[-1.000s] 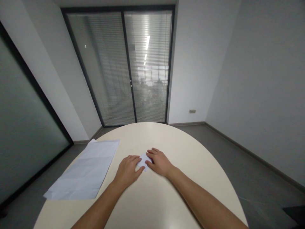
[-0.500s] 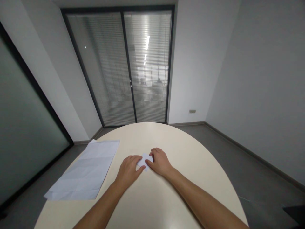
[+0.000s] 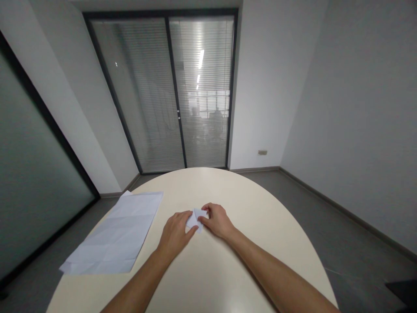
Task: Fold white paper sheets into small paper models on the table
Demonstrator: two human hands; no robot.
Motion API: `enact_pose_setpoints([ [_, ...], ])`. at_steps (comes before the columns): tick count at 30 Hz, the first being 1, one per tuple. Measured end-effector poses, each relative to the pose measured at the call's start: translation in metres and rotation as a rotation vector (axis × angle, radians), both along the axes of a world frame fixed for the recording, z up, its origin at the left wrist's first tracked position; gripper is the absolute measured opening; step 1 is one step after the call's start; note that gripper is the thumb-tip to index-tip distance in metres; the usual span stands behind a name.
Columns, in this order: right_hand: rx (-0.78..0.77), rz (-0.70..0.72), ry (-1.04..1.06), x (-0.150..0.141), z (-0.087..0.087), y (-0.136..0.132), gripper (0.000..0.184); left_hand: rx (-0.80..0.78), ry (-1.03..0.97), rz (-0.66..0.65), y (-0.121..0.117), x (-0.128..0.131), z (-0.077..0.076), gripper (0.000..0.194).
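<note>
A small folded piece of white paper (image 3: 196, 217) lies on the round cream table (image 3: 228, 261) between my two hands. My left hand (image 3: 175, 232) rests palm down, its fingers and thumb pressing the paper's left side. My right hand (image 3: 217, 221) has its fingers curled and pinches the paper's right edge. Most of the paper is hidden under the fingers.
A large creased white sheet (image 3: 114, 237) lies flat on the table's left part, reaching its edge. Beyond the table are a grey floor, glass sliding doors with blinds (image 3: 169, 91) and plain walls.
My right hand's fingers have curled from lying flat to pinching the paper's edge, and a corner of the paper has lifted slightly. My left hand has barely shifted.
</note>
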State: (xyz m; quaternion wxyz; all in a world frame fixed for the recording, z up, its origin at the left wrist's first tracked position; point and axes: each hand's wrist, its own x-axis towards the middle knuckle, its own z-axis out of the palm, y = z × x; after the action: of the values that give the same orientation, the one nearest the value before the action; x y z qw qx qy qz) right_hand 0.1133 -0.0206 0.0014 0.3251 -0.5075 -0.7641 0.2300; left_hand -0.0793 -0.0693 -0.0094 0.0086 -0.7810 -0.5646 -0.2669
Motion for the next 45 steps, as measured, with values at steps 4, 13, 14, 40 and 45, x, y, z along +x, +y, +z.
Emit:
enact_pose_setpoints([
  [4, -0.053, 0.045, 0.155, -0.001, -0.011, 0.005, 0.047, -0.018, -0.033, 0.06, 0.002, -0.001, -0.006, 0.055],
  [13, 0.101, 0.186, 0.296, -0.001, 0.0, 0.002, 0.02, 0.079, -0.359, 0.046, 0.007, -0.002, -0.007, 0.036],
  [14, 0.155, 0.185, 0.259, 0.0, 0.003, 0.0, 0.016, 0.108, -0.351, 0.019, 0.006, -0.002, -0.004, 0.03],
  [40, 0.426, 0.271, 0.026, 0.003, 0.006, -0.006, 0.012, 0.19, -0.239, -0.072, 0.001, -0.003, 0.004, 0.021],
  [45, 0.426, 0.289, 0.095, 0.005, 0.003, -0.004, 0.012, 0.2, -0.237, -0.056, 0.002, -0.004, 0.003, 0.022],
])
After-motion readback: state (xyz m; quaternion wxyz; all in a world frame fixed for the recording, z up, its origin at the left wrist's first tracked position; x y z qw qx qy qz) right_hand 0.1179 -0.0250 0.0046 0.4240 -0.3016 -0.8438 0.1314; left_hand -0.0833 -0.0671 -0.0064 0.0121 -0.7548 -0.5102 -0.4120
